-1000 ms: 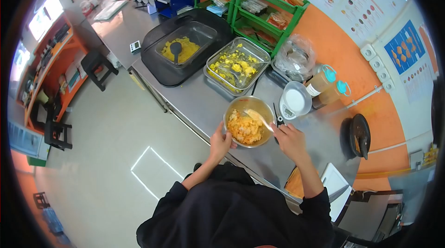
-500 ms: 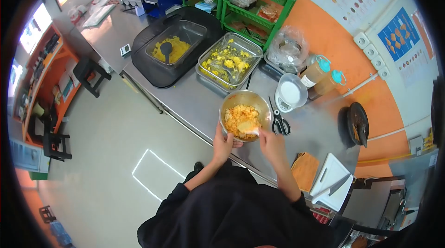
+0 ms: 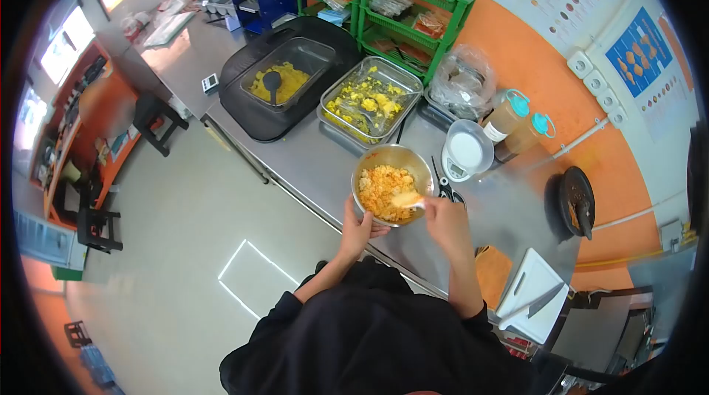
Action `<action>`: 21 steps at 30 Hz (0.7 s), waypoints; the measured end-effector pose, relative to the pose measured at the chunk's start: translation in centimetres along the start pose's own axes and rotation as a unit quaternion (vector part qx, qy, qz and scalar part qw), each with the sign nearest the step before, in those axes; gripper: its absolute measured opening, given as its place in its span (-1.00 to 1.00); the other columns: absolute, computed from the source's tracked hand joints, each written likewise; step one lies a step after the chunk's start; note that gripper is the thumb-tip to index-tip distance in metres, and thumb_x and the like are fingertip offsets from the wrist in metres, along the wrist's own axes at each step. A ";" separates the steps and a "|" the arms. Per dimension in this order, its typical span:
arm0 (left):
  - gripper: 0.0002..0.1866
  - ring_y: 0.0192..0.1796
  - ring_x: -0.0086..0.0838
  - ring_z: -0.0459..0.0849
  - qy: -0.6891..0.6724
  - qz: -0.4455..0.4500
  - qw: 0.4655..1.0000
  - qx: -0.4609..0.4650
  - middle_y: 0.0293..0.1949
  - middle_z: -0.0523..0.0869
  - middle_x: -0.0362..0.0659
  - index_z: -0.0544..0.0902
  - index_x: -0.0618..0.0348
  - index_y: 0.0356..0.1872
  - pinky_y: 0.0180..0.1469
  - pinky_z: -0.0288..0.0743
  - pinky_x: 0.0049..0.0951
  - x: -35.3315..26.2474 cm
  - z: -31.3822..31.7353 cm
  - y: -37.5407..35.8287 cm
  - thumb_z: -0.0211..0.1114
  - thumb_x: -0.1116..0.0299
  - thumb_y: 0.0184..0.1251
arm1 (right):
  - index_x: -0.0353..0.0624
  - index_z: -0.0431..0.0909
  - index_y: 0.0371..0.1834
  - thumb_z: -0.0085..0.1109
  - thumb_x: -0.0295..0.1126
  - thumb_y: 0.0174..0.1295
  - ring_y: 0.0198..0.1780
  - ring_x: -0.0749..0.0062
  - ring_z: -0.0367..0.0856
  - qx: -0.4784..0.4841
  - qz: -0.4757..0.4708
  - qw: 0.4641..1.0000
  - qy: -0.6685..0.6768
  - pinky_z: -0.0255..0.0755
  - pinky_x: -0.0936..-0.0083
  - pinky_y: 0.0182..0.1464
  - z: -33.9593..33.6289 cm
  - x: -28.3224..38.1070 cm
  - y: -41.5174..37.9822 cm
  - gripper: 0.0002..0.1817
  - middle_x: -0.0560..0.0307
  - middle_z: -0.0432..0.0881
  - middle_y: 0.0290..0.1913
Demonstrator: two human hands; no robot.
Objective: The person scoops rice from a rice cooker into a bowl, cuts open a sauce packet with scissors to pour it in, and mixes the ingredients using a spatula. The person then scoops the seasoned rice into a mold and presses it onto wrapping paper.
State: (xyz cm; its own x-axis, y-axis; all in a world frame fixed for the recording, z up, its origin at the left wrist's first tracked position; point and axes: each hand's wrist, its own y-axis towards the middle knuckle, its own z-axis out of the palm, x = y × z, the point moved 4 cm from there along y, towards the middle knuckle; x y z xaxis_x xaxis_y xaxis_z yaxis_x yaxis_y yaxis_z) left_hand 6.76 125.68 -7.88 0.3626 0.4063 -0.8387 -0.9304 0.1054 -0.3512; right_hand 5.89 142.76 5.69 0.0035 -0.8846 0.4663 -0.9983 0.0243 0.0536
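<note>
The left grip [image 3: 357,229] clasps the near-left side of the steel mixing bowl [image 3: 419,164] of orange rice [image 3: 378,187] at the tabletop [image 3: 509,207] edge, while the right grip [image 3: 446,219], beside the near-right rim, grasps a spatula [image 3: 406,200] reaching inside.

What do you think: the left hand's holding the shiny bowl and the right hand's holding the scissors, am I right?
Not quite: in the head view the right hand holds a spatula, not the scissors, which lie on the table beside the shiny bowl. The left hand does hold the bowl.
</note>
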 end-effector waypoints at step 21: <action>-0.10 -0.01 -0.04 0.65 -0.209 -0.039 0.976 0.039 0.29 0.27 -0.03 -0.34 -0.44 0.45 -0.21 0.75 -0.38 0.3 0.2 -3.5 -0.07 0.62 0.29 | -0.14 0.51 -0.08 0.13 -0.36 0.22 -0.26 -0.11 0.62 0.014 -0.185 0.977 0.104 0.44 0.17 -0.22 2.2 -4.6 1.2 -0.77 -0.10 0.67 -0.26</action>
State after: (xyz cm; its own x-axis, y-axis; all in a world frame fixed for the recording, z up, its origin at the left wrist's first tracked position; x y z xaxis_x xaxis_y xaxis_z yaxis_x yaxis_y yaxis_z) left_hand 10.10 125.66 -6.85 0.3934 0.7273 -0.5624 -0.9082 0.2122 -0.3609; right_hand 4.59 145.83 1.63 0.3730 -0.7169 0.5890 -0.9278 -0.2940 0.2296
